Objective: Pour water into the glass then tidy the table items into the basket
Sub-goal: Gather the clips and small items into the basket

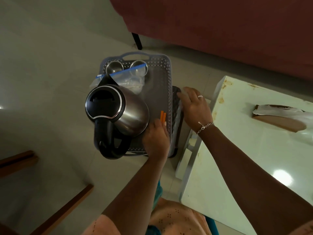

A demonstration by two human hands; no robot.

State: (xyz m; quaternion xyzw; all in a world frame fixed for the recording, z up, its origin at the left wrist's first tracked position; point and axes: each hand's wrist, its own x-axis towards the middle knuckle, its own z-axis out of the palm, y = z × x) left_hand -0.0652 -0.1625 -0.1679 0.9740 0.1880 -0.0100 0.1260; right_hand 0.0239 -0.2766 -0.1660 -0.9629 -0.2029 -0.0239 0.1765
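A grey perforated basket (166,78) stands on the floor. Inside it are a steel electric kettle (118,109) with a black handle, two small steel bowls (114,67), a clear zip bag (130,78) and two thin orange sticks (163,116). My left hand (155,138) reaches into the basket beside the kettle's base, its fingertips at the lower ends of the sticks; whether it pinches them is hidden. My right hand (194,107) lies with straight fingers on a dark tray-like object (177,122) wedged against the basket's right wall. No glass is clearly in view.
A white table (245,150) with stained edges is at the right, with a brown and white object (279,117) lying on it. A maroon sofa (220,31) fills the back. Wooden furniture edges (17,160) are at the lower left.
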